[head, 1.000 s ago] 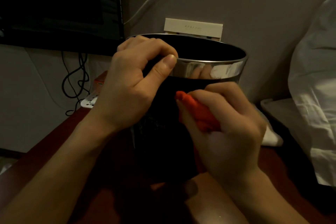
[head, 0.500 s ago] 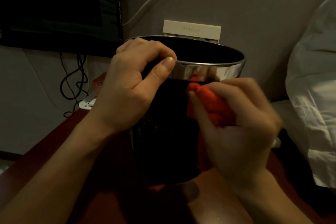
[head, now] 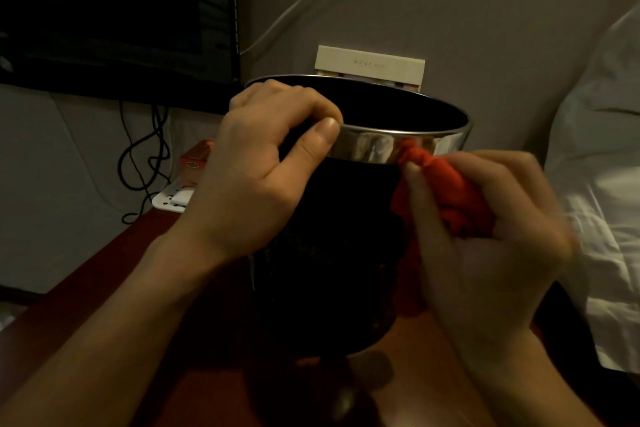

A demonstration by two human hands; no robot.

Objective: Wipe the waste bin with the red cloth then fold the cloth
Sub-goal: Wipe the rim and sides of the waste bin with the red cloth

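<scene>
- Left hand: gripped the steel rim of the black waste bin, fingers curled over the edge, thumb pressed outside.
- Right hand: clutched the bunched red cloth, pressed against the bin's right side just under the rim.
- Beneath both hands: reddish-brown wooden tabletop.
- Beyond the left hand: dark screen, black cables, white power strip, orange box.
- Past the right hand: white bedding; behind the bin, a beige wall plate.
</scene>
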